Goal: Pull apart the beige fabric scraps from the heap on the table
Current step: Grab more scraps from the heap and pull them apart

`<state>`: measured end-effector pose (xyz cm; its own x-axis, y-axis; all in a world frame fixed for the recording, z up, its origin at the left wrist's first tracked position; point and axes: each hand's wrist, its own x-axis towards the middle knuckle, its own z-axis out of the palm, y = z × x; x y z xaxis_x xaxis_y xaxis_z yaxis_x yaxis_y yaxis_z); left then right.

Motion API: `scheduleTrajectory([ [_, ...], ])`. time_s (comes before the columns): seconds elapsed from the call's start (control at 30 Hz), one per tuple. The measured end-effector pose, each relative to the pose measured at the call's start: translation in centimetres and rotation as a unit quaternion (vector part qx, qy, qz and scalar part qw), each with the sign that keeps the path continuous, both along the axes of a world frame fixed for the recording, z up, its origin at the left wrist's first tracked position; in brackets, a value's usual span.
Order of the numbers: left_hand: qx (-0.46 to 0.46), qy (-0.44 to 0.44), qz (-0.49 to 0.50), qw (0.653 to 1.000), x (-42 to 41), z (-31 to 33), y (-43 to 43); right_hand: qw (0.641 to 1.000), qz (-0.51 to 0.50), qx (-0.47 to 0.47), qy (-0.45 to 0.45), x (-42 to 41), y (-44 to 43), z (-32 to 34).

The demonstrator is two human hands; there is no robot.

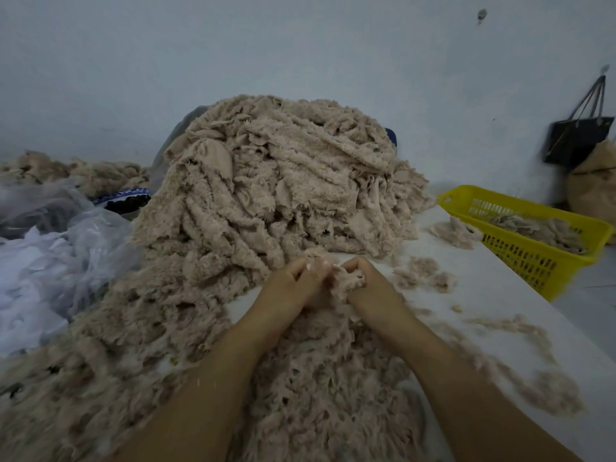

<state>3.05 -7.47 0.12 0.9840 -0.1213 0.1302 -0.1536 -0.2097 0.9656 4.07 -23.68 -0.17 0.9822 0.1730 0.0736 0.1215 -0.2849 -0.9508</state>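
Both hands work 1 beige scrap (pixel 338 283) near the bench's front edge, just below the heap (pixel 283 181). The left hand (pixel 295 283) and right hand (pixel 370 281) have fingers curled, clamped on it. Next, I judge, calls for pulling outward until it separates.

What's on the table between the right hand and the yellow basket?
Head view: a few loose beige tufts on the white table, between right hand and yellow basket.
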Motion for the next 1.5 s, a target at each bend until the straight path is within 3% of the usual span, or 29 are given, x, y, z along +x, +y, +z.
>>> scheduleTrajectory([
  [0.1,0.079,-0.004,0.049,0.996,0.5,0.2,0.2,0.999,-0.023,0.011,0.022,0.3,-0.5,0.3],
  [0.27,0.009,-0.041,0.165,0.985,1.3,0.1,0.0,0.999,0.023,0.005,-0.029,-0.3,0.2,0.5],
  [0.37,-0.114,0.002,0.240,0.964,1.7,0.4,1.1,0.998,0.028,0.043,-0.037,-0.5,0.4,0.9],
  [0.43,-0.228,0.055,0.301,0.924,2.4,0.4,3.0,0.995,-0.002,0.102,-0.019,-0.3,-0.4,1.0],
  [0.57,-0.304,0.111,0.368,0.872,3.4,-1.0,4.6,0.985,-0.037,0.165,0.032,-0.1,-0.9,0.9],
  [0.77,-0.403,0.051,0.433,0.805,3.6,-1.0,6.4,0.902,-0.161,0.397,0.057,0.6,-2.5,2.0],
  [0.87,-0.447,0.044,0.441,0.777,3.4,-0.8,6.8,0.868,-0.219,0.445,0.029,1.0,-3.7,2.0],
  [0.9,-0.398,0.037,0.455,0.796,3.2,-0.7,6.5,0.867,-0.222,0.446,0.026,0.9,-3.7,1.9],
  [0.97,-0.134,0.005,0.494,0.859,2.4,-0.1,5.2,0.880,-0.203,0.428,0.037,0.7,-3.1,1.9],
  [1.0,-0.003,-0.062,0.486,0.872,1.9,0.1,4.5,0.890,-0.189,0.413,0.042,0.6,-2.7,1.9],
  [1.07,0.102,-0.215,0.387,0.890,0.7,1.0,2.4,0.913,-0.156,0.375,0.039,0.4,-1.7,1.8],
  [1.13,0.117,-0.249,0.201,0.940,-0.2,1.5,0.3,0.930,-0.123,0.347,0.018,0.3,-1.1,1.7],
  [1.2,0.128,-0.174,0.031,0.976,-1.0,1.3,-1.8,0.952,-0.086,0.292,-0.003,0.2,-0.7,1.4],
  [1.23,0.116,-0.140,-0.006,0.983,-1.0,0.8,-2.4,0.963,-0.069,0.261,-0.010,0.1,-0.6,1.3],
  [1.4,-0.082,-0.052,0.076,0.992,0.0,-0.1,-1.4,0.987,-0.060,0.127,-0.073,0.0,-0.2,0.6],
  [1.5,-0.245,0.028,-0.002,0.969,0.1,0.5,-0.6,0.991,-0.069,0.099,-0.064,0.1,-0.2,0.7],
])
